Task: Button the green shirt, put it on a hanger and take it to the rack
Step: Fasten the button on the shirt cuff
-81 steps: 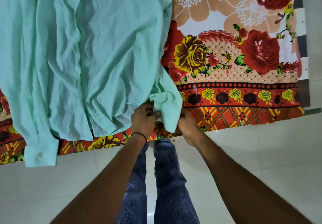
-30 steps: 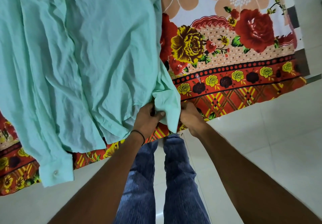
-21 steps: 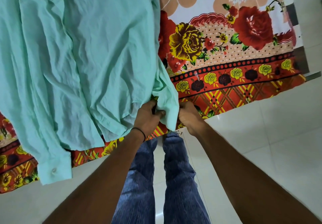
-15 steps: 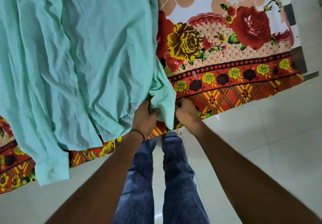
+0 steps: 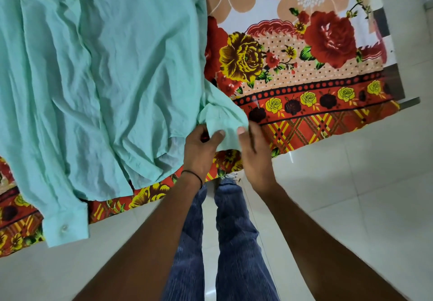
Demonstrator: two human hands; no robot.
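Note:
The green shirt (image 5: 98, 71) lies spread and wrinkled over a floral bedsheet (image 5: 293, 66), its body filling the left and middle of the head view. One sleeve runs down the left, and its cuff (image 5: 66, 227) with a small button hangs over the bed's edge. The other sleeve's cuff (image 5: 223, 122) is bunched at the near edge of the bed. My left hand (image 5: 199, 149) pinches that cuff from the left, thumb on the cloth. My right hand (image 5: 254, 151) holds the cuff's right side. No hanger or rack is in view.
The bed's edge runs across the frame from lower left to upper right, with pale tiled floor (image 5: 351, 195) below it. My legs in blue trousers (image 5: 220, 242) stand against the bed between my arms. A dark bed frame corner (image 5: 396, 83) shows at the right.
Both hands stayed on the sleeve cuff at the bed's edge and shifted their grip; the thumbs now lie on top of the cloth. The view drifted slightly.

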